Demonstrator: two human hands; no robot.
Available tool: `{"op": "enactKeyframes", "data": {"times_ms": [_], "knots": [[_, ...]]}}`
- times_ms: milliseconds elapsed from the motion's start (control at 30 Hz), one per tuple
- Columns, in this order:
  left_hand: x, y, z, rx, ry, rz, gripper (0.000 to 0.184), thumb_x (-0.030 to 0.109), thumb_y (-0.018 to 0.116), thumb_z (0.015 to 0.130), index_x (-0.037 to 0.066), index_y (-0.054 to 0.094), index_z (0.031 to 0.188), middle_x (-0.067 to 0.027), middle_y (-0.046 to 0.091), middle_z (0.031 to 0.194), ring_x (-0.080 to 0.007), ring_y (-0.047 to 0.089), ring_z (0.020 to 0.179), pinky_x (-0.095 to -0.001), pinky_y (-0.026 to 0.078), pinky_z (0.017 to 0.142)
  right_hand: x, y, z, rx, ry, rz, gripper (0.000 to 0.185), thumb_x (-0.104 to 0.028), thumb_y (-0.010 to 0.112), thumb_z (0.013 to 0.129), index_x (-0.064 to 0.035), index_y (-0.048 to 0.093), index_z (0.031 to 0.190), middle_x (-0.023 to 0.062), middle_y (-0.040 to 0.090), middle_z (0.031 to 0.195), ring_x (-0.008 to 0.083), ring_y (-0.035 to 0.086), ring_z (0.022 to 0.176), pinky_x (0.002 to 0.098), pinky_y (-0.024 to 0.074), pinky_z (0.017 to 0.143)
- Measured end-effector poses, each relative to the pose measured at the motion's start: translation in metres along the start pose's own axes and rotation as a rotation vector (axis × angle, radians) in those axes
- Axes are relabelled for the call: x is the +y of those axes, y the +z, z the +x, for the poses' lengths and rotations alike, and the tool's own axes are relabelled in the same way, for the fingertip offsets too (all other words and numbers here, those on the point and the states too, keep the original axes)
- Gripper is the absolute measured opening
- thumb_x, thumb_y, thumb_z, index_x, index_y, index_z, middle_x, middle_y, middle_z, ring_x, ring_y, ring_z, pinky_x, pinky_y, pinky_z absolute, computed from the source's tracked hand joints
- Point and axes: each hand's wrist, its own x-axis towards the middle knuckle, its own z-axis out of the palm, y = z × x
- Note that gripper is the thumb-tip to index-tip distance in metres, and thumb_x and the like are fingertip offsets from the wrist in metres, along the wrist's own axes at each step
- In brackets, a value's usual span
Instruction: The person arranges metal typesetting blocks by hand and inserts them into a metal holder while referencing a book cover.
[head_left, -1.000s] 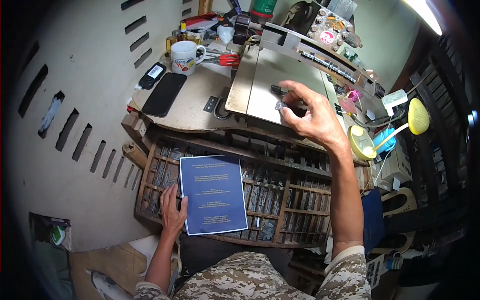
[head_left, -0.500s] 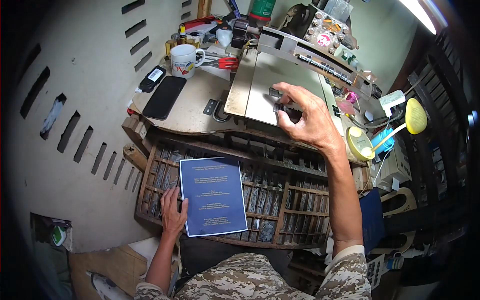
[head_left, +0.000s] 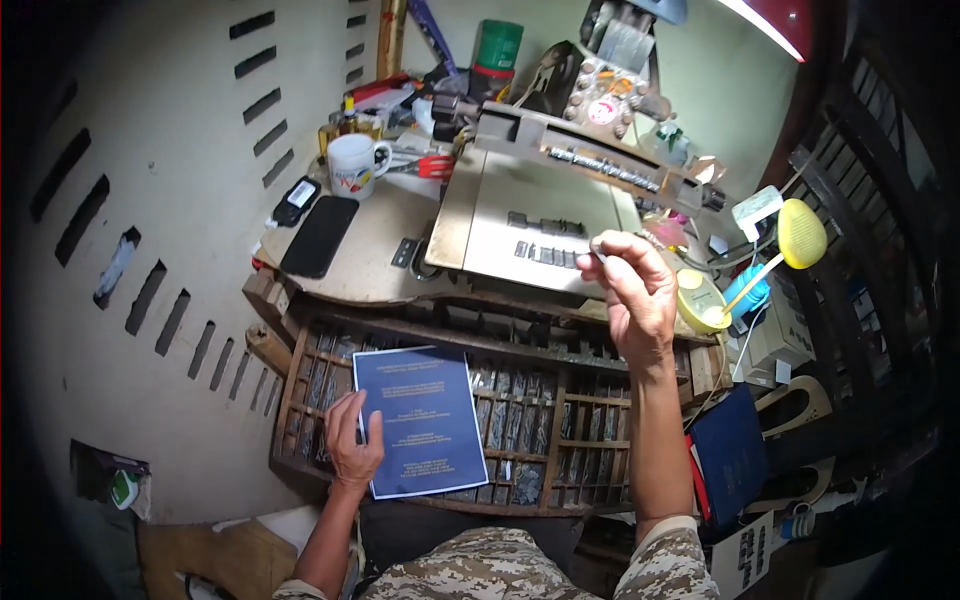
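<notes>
A dark blue printed sheet (head_left: 420, 422) lies over the wooden type case (head_left: 585, 455). My left hand (head_left: 354, 438) rests at its left edge with fingers apart. My right hand (head_left: 635, 290) is raised at the right end of the pale machine plate (head_left: 500, 200). Its thumb and fingertips are pinched together on a small metal piece (head_left: 597, 250), partly hidden by the fingers. Two rows of small dark type pieces lie on the plate, the upper row (head_left: 545, 223) and the lower row (head_left: 545, 255), just left of my right hand.
A white mug (head_left: 352, 165), a black phone (head_left: 320, 236) and a small black device (head_left: 297, 201) are on the left of the bench. A metal holder bar (head_left: 600, 160) crosses behind the plate. At the right stand a yellow strainer (head_left: 801, 234) and a blue folder (head_left: 735, 450).
My right hand has moved right, uncovering the rows of type pieces, and its fingers have closed from a wide curve to a pinch. The view has shifted. My left hand stays at the sheet.
</notes>
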Motion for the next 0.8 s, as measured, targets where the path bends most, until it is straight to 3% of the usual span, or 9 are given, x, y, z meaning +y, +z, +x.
{"op": "enactKeyframes", "data": {"times_ms": [33, 167, 200, 367, 500, 800], "knots": [[0.019, 0.0, 0.018, 0.026, 0.06, -0.049, 0.041, 0.002, 0.073, 0.09, -0.002, 0.067, 0.13, -0.0164, 0.069, 0.127, -0.034, 0.067, 0.113, -0.0421, 0.053, 0.104, -0.002, -0.001, -0.002, 0.0, -0.02, -0.004, 0.029, -0.006, 0.069, 0.096, -0.0011, 0.068, 0.125, 0.0107, 0.072, 0.102, 0.0182, 0.071, 0.091, 0.0295, 0.0592, 0.084], [0.104, 0.004, 0.105, 0.114, 0.299, -0.287, 0.046, -0.001, 0.076, 0.085, -0.001, 0.067, 0.131, -0.0143, 0.07, 0.124, -0.0273, 0.07, 0.105, -0.0357, 0.059, 0.095, -0.008, -0.001, -0.004, 0.089, 0.122, 0.653, 0.019, -0.006, 0.063, 0.104, 0.0012, 0.069, 0.12, 0.01, 0.072, 0.105, 0.0168, 0.073, 0.094, 0.0276, 0.0594, 0.085], [0.122, 0.008, 0.123, 0.14, 0.351, -0.347, 0.047, -0.001, 0.077, 0.085, 0.0, 0.068, 0.131, -0.0141, 0.071, 0.124, -0.0253, 0.07, 0.104, -0.0341, 0.06, 0.092, -0.009, 0.0, -0.006, 0.083, 0.114, 0.654, 0.019, -0.006, 0.063, 0.104, 0.0012, 0.069, 0.12, 0.01, 0.072, 0.105, 0.0168, 0.073, 0.094, 0.0276, 0.0594, 0.085], [0.193, 0.016, 0.184, 0.15, 0.506, -0.509, 0.043, 0.0, 0.079, 0.085, 0.001, 0.071, 0.127, -0.0124, 0.073, 0.119, -0.0238, 0.072, 0.097, -0.0323, 0.061, 0.086, -0.01, 0.009, -0.022, 0.045, 0.132, 0.421, 0.02, -0.009, 0.062, 0.106, 0.0017, 0.068, 0.122, 0.0095, 0.071, 0.106, 0.0158, 0.069, 0.087, 0.0243, 0.0579, 0.086], [0.206, 0.023, 0.2, 0.027, 0.63, -0.484, 0.038, -0.002, 0.078, 0.084, 0.0, 0.072, 0.122, -0.0114, 0.075, 0.113, -0.0243, 0.073, 0.093, -0.032, 0.06, 0.082, -0.007, 0.01, -0.032, 0.01, 0.117, 0.157, 0.02, -0.01, 0.062, 0.107, 0.0025, 0.069, 0.121, 0.0081, 0.072, 0.103, 0.0129, 0.069, 0.087, 0.023, 0.0586, 0.085], [0.207, 0.028, 0.2, 0.032, 0.684, -0.414, 0.035, -0.004, 0.076, 0.085, -0.001, 0.072, 0.119, -0.0109, 0.075, 0.107, -0.0237, 0.07, 0.084, -0.0333, 0.058, 0.075, -0.015, 0.02, -0.034, 0.053, 0.045, -0.054, 0.018, -0.007, 0.067, 0.104, 0.0031, 0.072, 0.117, 0.0084, 0.074, 0.104, 0.0109, 0.068, 0.083, 0.0227, 0.0581, 0.077]]}}
